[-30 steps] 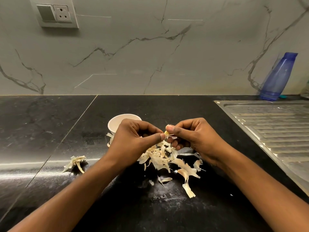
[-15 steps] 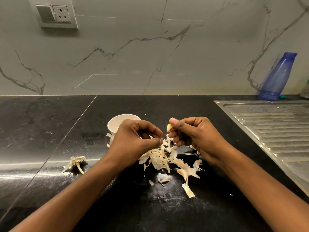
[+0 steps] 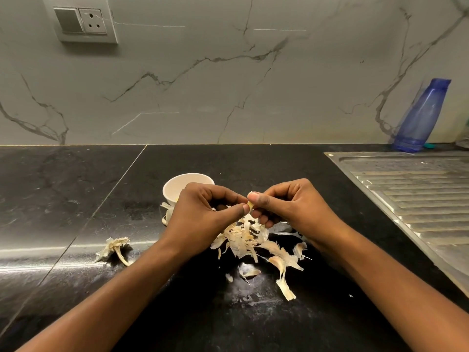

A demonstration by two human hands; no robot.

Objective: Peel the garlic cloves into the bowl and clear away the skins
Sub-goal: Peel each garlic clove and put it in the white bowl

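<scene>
A small pale garlic clove [image 3: 250, 205] is pinched between the fingertips of both hands above the black counter. My left hand [image 3: 203, 214] holds it from the left with thumb and forefinger; my right hand [image 3: 291, 207] pinches it from the right. Under the hands lies a heap of papery garlic skins [image 3: 250, 240], with longer strips trailing toward me. A white bowl [image 3: 177, 185] stands just behind my left hand, partly hidden by it. A garlic stem with skin [image 3: 115, 248] lies apart on the left.
A steel sink drainboard [image 3: 411, 189] runs along the right side of the counter. A blue plastic bottle [image 3: 420, 118] leans against the marble wall at the back right. A switch and socket plate [image 3: 81, 20] is on the wall, upper left.
The hands drew slightly apart half a second ago with the clove in the right hand, and have now come back together on the clove.
</scene>
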